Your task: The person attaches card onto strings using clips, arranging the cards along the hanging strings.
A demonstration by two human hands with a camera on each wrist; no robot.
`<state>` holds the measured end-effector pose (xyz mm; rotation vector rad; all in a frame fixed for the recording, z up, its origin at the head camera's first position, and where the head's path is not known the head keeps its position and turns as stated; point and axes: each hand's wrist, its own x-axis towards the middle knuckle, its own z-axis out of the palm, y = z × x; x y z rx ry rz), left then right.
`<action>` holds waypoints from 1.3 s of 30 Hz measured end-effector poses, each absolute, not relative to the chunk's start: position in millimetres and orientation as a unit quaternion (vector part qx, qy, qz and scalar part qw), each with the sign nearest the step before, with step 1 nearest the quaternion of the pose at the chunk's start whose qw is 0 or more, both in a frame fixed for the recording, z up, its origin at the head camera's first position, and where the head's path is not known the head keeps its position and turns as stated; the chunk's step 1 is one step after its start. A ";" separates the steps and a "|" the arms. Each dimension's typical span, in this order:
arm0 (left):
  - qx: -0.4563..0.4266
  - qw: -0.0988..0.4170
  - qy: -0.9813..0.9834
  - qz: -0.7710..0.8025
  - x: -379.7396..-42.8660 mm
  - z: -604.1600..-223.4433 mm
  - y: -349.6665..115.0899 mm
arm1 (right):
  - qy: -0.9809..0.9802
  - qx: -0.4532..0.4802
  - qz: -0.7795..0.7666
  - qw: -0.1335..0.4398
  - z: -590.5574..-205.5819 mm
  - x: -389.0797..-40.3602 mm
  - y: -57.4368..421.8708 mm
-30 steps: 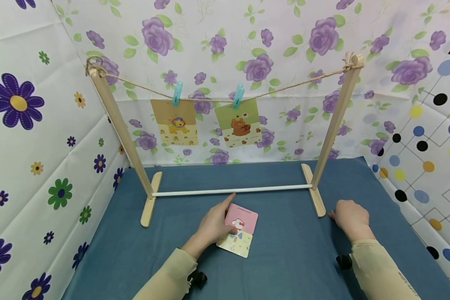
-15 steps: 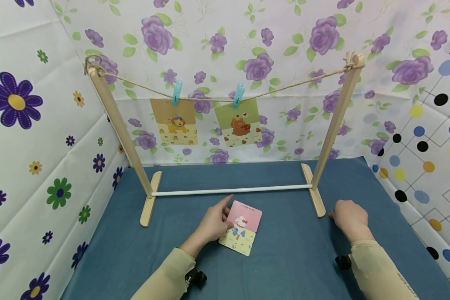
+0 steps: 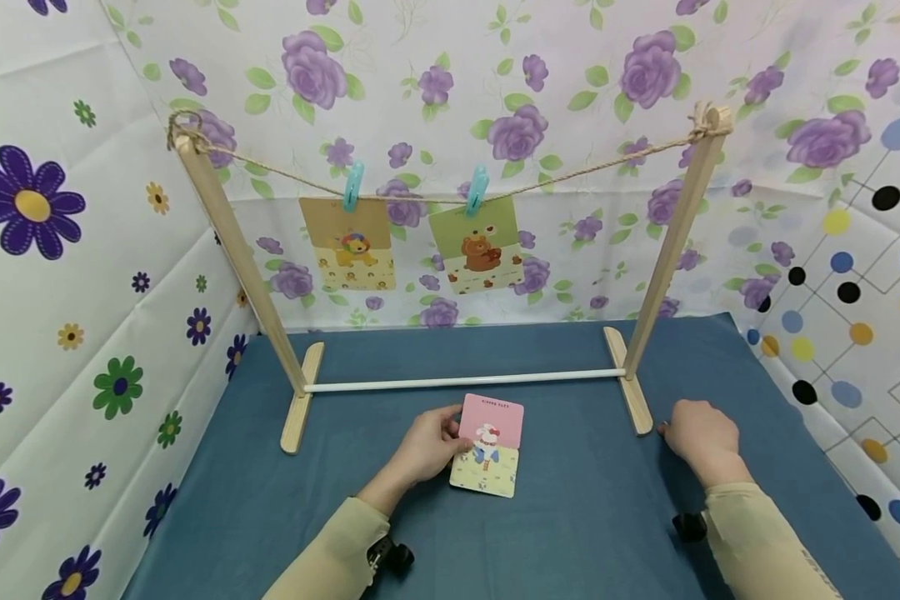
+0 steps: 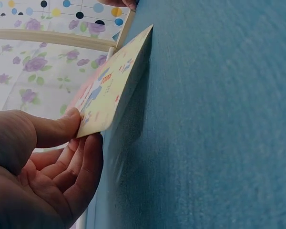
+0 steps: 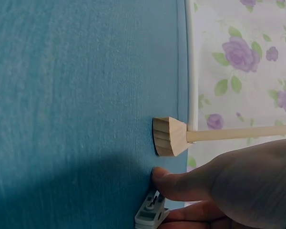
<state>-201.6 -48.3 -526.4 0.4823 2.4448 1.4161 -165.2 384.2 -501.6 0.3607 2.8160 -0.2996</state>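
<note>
My left hand [image 3: 429,446] pinches the left edge of a pink-and-yellow picture card [image 3: 487,447] with a white cartoon animal on it. In the left wrist view the thumb lies on the card's printed face, fingers are behind it, and the near end is raised off the blue cloth. By the stand's right foot, my right hand [image 3: 699,440] holds a small pale clothespin [image 5: 151,210], visible only in the right wrist view. Two more cards, a lion card [image 3: 354,254] and a bear card [image 3: 482,250], hang from a rope [image 3: 592,173] under turquoise clothespins.
A wooden stand has a left post [image 3: 243,258], a right post [image 3: 675,242] and a white rod [image 3: 435,383] low between them. Its wooden feet rest on the blue cloth [image 3: 570,533]. Flower-printed sheets [image 3: 600,275] form the back and left walls, a dotted one the right.
The pink-and-yellow card has shifted slightly right and away and turned more upright in the head view. My left index finger has drawn in from pointing to the card's edge. The right hand stays put.
</note>
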 end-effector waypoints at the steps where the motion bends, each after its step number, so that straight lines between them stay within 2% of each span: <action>1: 0.164 0.139 0.841 0.496 -201.5 -527.1 -48.7 | 0.976 0.125 -0.105 0.144 -501.5 -165.5 385.0; 13: 0.147 0.166 0.815 0.535 -201.3 -530.4 -52.6 | 0.974 0.122 -0.115 0.150 -496.6 -163.9 390.1; 39: 0.130 0.187 0.788 0.572 -200.2 -527.0 -56.9 | 0.977 0.105 -0.147 0.112 -500.8 -153.4 416.4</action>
